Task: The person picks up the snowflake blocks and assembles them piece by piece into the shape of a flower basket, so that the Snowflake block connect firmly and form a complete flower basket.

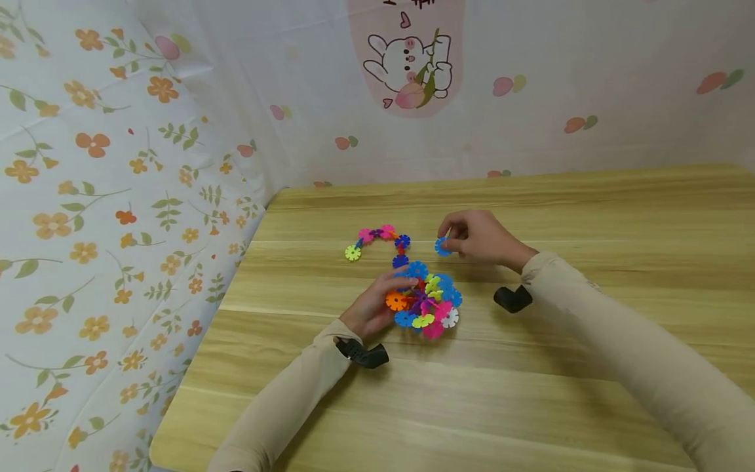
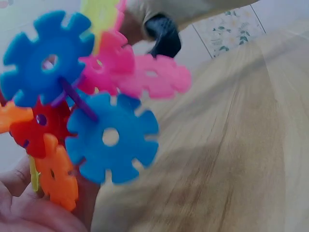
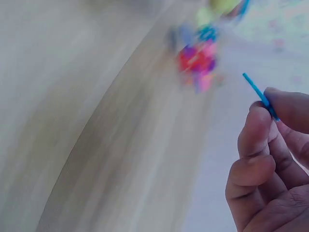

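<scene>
My left hand (image 1: 377,305) holds a many-coloured ball of interlocking snowflake discs (image 1: 422,303) by its left side. Blue, orange, pink, yellow, purple, red and white discs stick out of it at various angles. Up close in the left wrist view, a large blue disc (image 2: 111,137) and an orange disc (image 2: 59,181) show, with the palm below them. To the right of the ball, my right hand (image 1: 478,236) pinches a single blue snowflake disc (image 1: 442,246) between thumb and fingertips. Edge-on in the right wrist view, that disc stands apart from the ball.
A curved chain of joined snowflake discs (image 1: 387,233) lies behind the ball on the wooden table (image 1: 295,393). Its far end is a yellow disc (image 1: 352,253). Printed cloth (image 1: 283,78) hangs behind the table and down its left side. Black cameras sit at both wrists.
</scene>
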A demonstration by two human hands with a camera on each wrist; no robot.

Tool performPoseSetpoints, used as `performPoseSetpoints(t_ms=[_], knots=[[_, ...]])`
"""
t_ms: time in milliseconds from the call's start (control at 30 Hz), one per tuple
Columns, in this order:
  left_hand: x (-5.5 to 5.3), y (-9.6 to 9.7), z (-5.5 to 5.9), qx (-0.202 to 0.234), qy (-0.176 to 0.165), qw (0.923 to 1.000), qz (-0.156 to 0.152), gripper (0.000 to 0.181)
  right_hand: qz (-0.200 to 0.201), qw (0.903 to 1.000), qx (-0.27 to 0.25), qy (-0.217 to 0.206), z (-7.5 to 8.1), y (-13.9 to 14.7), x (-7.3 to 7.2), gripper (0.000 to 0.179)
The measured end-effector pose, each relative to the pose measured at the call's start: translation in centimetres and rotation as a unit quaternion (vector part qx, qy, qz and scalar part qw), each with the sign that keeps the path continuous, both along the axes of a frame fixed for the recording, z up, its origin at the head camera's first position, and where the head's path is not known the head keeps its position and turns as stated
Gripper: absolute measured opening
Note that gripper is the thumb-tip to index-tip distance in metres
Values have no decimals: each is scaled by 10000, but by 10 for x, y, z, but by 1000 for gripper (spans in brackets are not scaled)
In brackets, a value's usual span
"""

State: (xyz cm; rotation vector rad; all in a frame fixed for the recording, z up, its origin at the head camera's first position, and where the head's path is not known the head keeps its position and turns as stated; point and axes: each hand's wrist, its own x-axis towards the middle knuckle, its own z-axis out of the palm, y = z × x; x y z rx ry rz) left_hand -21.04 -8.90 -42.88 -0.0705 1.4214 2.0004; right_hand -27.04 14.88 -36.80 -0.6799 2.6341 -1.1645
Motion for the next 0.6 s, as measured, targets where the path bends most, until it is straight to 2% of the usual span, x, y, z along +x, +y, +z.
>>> performPoseSetpoints(t_ms=[233,300,433,600], knots=[[-4,4,1,354,182,9987,-322,30,269,9986,-445,35,25,7,33,11],[-4,4,2,352,188,9986,-361,32,229,9988,-442,38,28,7,39,11],[-4,4,3,193,76,9992,-349,55,167,9990,-426,21,28,6,44,10],[-4,6,3,111,50,9994,-339,60,251,9984,-504,92,24,5,49,9]])
